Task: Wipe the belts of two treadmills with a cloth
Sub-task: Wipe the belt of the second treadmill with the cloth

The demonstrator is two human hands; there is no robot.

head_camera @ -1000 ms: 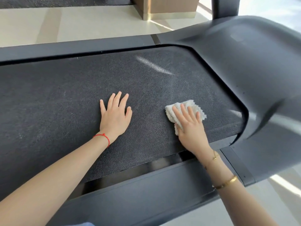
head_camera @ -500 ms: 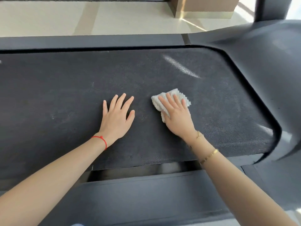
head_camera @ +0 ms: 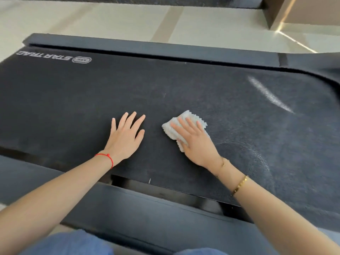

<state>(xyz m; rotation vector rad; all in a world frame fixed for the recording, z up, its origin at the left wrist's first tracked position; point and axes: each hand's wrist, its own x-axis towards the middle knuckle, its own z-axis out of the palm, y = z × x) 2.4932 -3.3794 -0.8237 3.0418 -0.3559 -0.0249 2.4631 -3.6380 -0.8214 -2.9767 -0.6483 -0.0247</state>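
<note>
Black belt (head_camera: 184, 92), white cloth (head_camera: 173, 130) under right hand (head_camera: 196, 144), left hand (head_camera: 125, 138) beside

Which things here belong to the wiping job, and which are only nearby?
Part of the job:
- belt
- cloth, pressed flat under the right hand
- left hand, flat on the belt

Only nearby:
- side rail
- floor
- wooden box
</note>
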